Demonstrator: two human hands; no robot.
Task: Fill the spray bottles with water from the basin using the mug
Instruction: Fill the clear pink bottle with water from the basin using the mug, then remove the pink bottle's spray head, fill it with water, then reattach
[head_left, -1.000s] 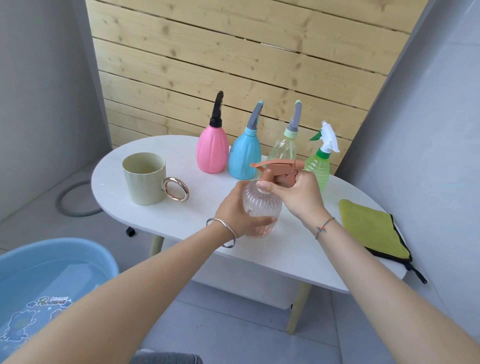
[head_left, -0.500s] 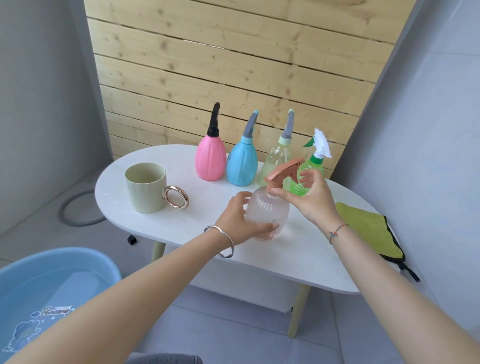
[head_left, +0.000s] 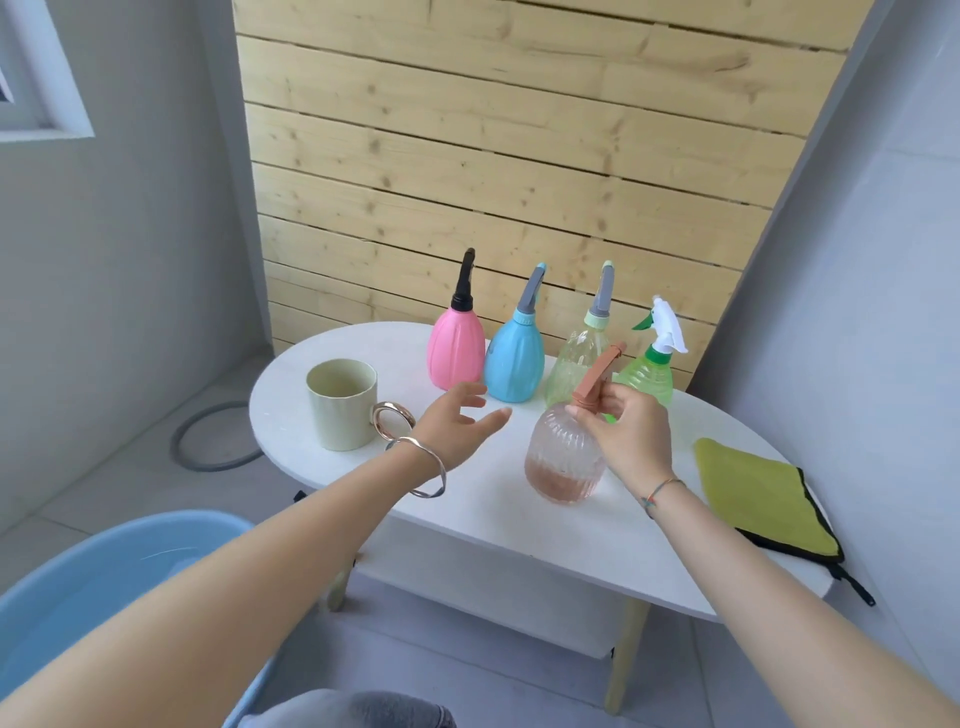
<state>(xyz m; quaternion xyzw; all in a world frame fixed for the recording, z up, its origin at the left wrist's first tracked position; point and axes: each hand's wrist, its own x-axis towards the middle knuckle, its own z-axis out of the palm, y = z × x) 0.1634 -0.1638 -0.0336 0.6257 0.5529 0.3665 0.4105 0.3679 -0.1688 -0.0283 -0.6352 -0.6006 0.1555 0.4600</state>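
Count: five spray bottles, one mug, one basin, one cloth.

Four bottles stand upright in a row along the far edge of the white oval counter (head_left: 467, 525), in front of a plank wall (head_left: 519, 156). From the left these are a pink bottle (head_left: 454, 353) with a black spout, a blue bottle (head_left: 514, 364) with a grey spout, a pale clear bottle (head_left: 574, 364) with a grey spout, and a green bottle (head_left: 649, 371) with a white trigger.

The fifth, a clear ribbed bottle (head_left: 563, 457), stands upright nearer the person, in front of the pale clear and green ones. Its lower part shows a pinkish tint. A terracotta trigger head (head_left: 597, 379) sits on its neck.

The right hand (head_left: 628, 436) is at the top of the ribbed bottle, its fingers (head_left: 610, 397) curled and pinching the trigger head at the neck.

The left hand (head_left: 457, 421) hovers above the counter between the mug and the ribbed bottle, near the bottle but apart from it. Its fingers (head_left: 493, 414) are spread and released, grasping nothing.

The pale green mug (head_left: 343, 413) stands upright at the left end of the counter, its gold ring handle toward the left hand.

The blue basin (head_left: 104, 571) sits on the floor at lower left and holds water.

The yellow-green cloth (head_left: 763, 493) lies flat at the right end of the counter.

The left wrist carries a metal bangle (head_left: 421, 467) and the right a thin cord bracelet (head_left: 660, 491).

A grey hose ring (head_left: 213, 436) lies on the floor behind the counter.
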